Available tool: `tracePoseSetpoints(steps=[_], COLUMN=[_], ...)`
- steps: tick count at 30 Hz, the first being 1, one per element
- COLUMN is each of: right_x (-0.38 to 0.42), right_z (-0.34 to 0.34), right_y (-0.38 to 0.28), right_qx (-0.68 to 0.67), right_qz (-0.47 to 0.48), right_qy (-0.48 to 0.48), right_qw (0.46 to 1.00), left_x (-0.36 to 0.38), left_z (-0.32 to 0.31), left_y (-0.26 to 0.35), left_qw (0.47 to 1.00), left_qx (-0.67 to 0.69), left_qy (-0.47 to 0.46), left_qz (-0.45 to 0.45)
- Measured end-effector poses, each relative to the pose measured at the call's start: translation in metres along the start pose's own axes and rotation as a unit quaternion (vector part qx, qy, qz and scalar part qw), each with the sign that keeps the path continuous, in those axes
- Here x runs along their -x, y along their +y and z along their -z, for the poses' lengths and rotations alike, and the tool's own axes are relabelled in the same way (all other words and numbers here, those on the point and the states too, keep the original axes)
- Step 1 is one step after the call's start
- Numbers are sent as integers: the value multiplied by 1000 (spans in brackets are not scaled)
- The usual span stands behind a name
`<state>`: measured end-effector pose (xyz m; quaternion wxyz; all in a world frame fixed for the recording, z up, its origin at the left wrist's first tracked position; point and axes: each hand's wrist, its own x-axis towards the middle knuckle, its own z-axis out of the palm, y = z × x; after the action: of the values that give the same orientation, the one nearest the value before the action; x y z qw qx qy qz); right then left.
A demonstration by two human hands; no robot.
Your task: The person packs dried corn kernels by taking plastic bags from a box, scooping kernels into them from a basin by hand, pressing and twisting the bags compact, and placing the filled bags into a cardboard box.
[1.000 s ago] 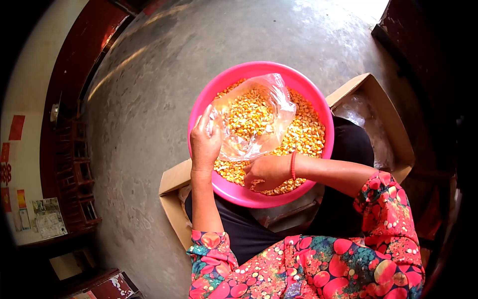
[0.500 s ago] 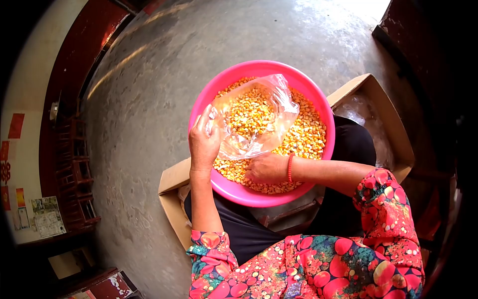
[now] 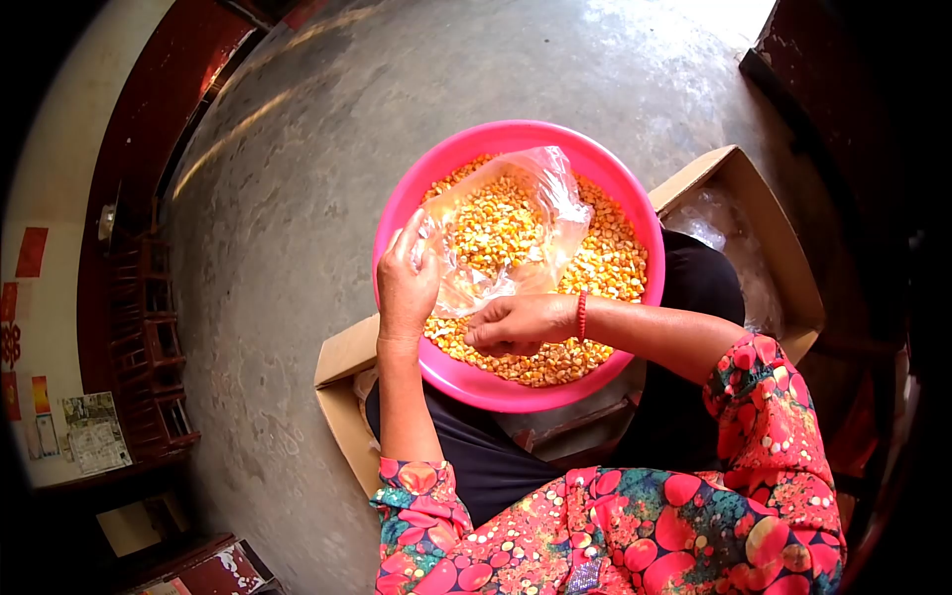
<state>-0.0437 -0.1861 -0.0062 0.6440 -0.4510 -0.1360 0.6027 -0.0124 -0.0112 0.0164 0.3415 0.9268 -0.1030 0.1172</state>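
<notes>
A pink basin [image 3: 399,213] full of yellow corn kernels [image 3: 620,260] sits between my knees. Inside it lies an open clear plastic bag [image 3: 557,188], with a heap of kernels in it. My left hand [image 3: 407,281] pinches the bag's rim at the left, its thumb and fingers on the film. Just below the bag's near edge, my right hand [image 3: 523,322] is curled, palm down, over the loose corn. Its fingers are closed around kernels scooped from the basin, mostly hidden beneath the hand. A red bead bracelet [image 3: 582,315] circles the right wrist.
To the right of my legs stands an open cardboard box [image 3: 793,268] with clear plastic bags [image 3: 716,223] inside. Another cardboard box [image 3: 347,357] is at the left. Stacked wooden stools [image 3: 149,337] line the left wall. Concrete floor [image 3: 297,198] surrounds the basin.
My right hand has risen out of the corn and moved slightly left, with its fingers curled. My left hand keeps its hold on the bag's rim.
</notes>
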Motion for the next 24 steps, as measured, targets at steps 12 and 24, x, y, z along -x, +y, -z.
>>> tracePoseSetpoints(steps=[12, 24], right_x=[2, -5], right_z=[37, 51], right_y=[-46, -40], right_qx=[-160, 78], right_qz=[280, 296], right_qy=[269, 167], right_qw=[907, 937], left_x=[0, 1], left_z=[1, 3], left_y=[5, 6], left_qw=[998, 998], left_qx=[20, 35], left_qy=[-33, -21], left_qz=[41, 40])
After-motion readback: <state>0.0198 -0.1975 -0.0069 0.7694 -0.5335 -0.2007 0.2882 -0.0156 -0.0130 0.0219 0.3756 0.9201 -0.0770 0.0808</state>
